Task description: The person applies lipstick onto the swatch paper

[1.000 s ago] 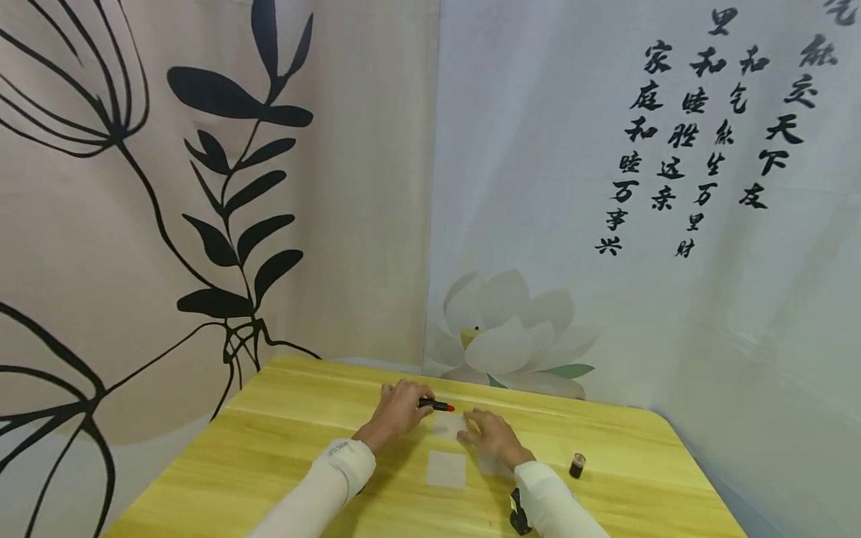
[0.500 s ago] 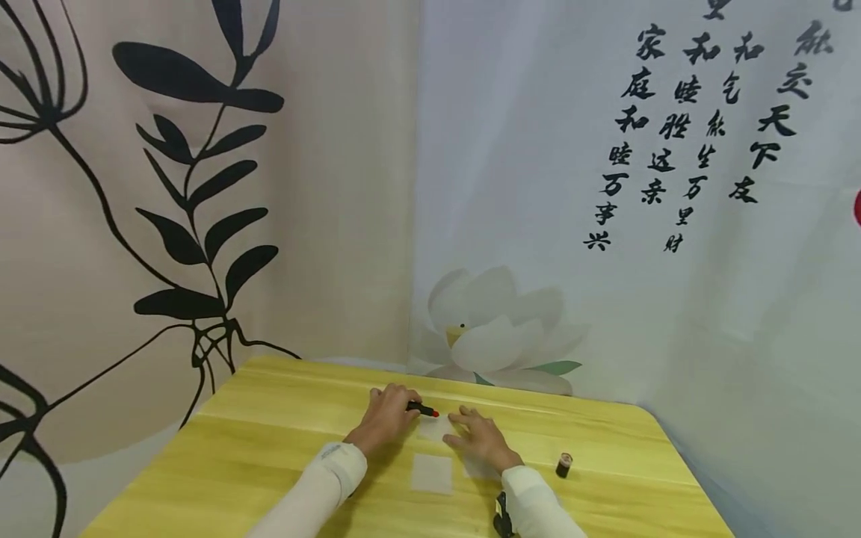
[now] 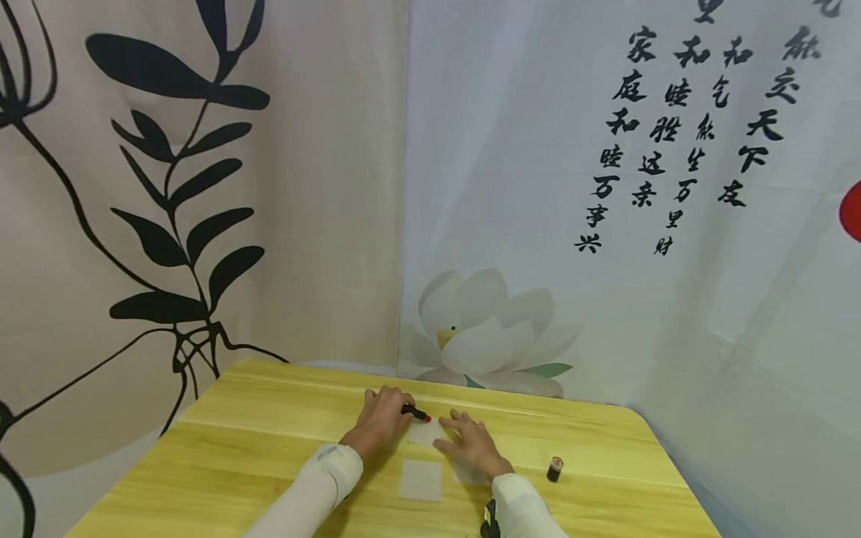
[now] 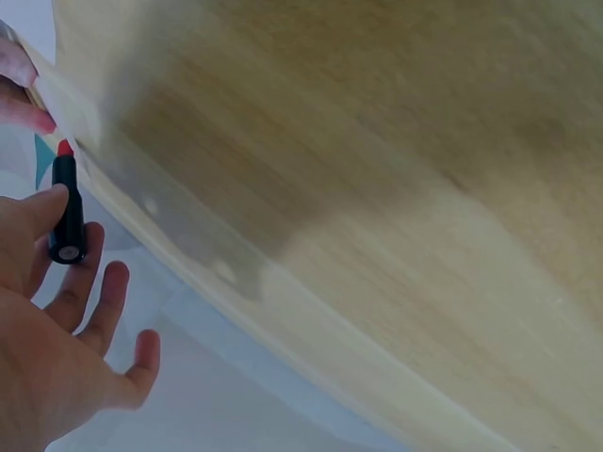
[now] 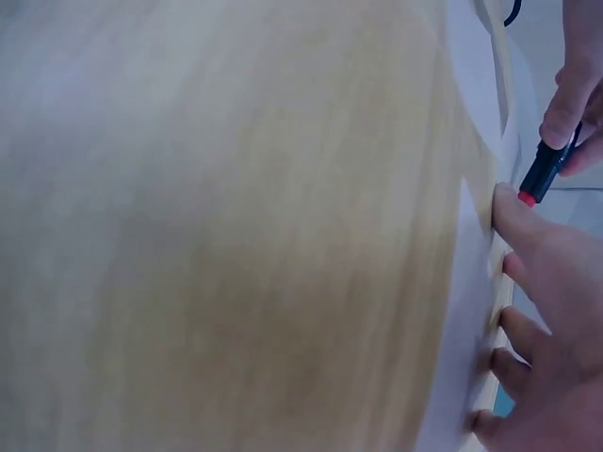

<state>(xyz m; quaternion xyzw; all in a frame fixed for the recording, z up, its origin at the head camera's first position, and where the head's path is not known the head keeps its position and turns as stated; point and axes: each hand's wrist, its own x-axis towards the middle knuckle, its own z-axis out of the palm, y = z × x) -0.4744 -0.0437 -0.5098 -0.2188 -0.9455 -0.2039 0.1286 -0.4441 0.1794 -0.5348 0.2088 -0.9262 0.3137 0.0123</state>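
Note:
My left hand [image 3: 382, 422] pinches a black lipstick [image 3: 415, 412] between thumb and fingers, its red bullet out and tilted down to the right. In the left wrist view, the black tube of the lipstick [image 4: 68, 212] lies under the thumb while the other fingers spread apart. A white paper square [image 3: 424, 433] lies flat just beneath the red tip. My right hand [image 3: 473, 446] rests with fingers spread at that square's right edge. The right wrist view has the lipstick [image 5: 542, 176] close by the right thumb, and a paper [image 5: 464, 301] along the fingertips.
Nearer on the yellow wood-grain table [image 3: 269, 448] lies a second paper square [image 3: 421, 480]. A third square [image 3: 469, 475] is partly covered by the right hand. A small dark cap [image 3: 554, 469] stands at the right. A printed curtain [image 3: 323, 187] hangs behind the table.
The head view has shifted, so the scene slides left. The lipstick tip has come down to the right, closer over the paper square. The right hand stays at the square's edge.

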